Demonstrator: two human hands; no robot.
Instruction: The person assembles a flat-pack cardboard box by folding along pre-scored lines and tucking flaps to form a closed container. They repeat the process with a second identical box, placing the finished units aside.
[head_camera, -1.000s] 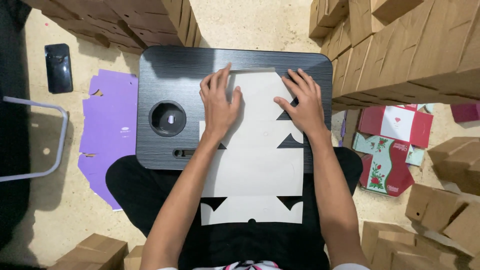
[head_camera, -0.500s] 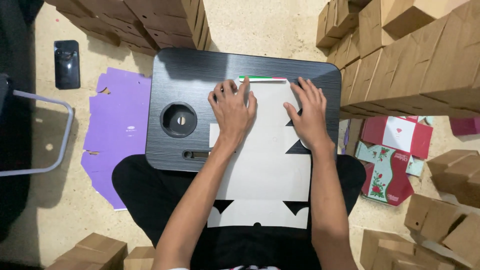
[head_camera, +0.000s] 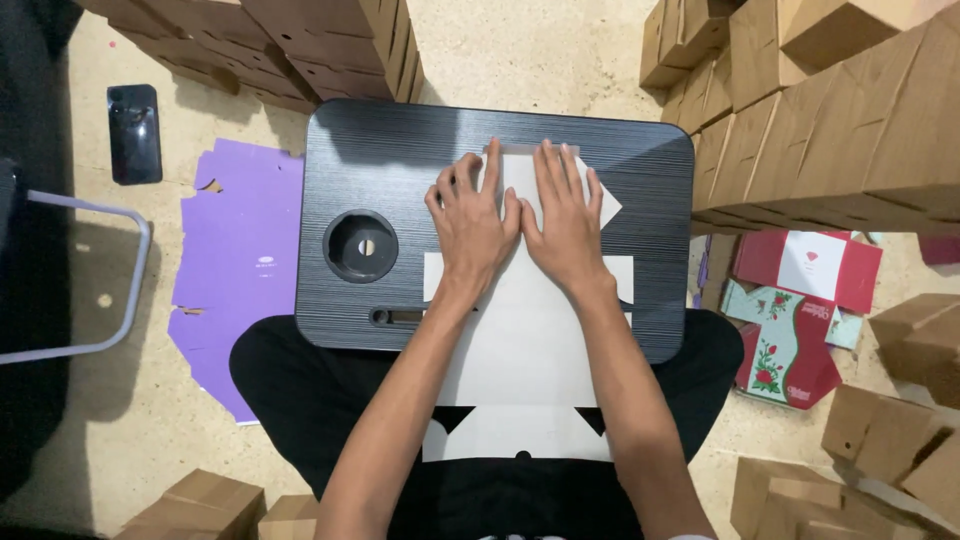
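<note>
Pressing flat: both hands lie palm-down, side by side, on a white die-cut cardboard sheet (head_camera: 520, 340) on the black bench (head_camera: 400, 170). Left hand (head_camera: 472, 228) and right hand (head_camera: 562, 222) touch along the thumbs; fingers (head_camera: 492, 165) spread and extended, gripping nothing, only bearing down on the sheet.

Edges: far end of the sheet sits just short of the bench's far edge; a pointed flap sticks out to the right of the right hand. Near end overhangs the bench's near edge and rests over the lap, notched cut-outs showing dark there. Bare bench surface remains to the left, around the round cup recess (head_camera: 361, 245) and the slot below it, and a narrower strip to the right.

Surface: dark wood-grain top, rounded corners, some glare at the far side.

Room: pale speckled floor (head_camera: 520, 50). Flat purple cardboard (head_camera: 235, 250) lies left of the bench; a black phone (head_camera: 133, 132) farther left. Stacks of brown boxes (head_camera: 830, 110) crowd the right and far left. Red and green printed boxes (head_camera: 795, 310) lie on the floor at right, just beside the bench corner.
</note>
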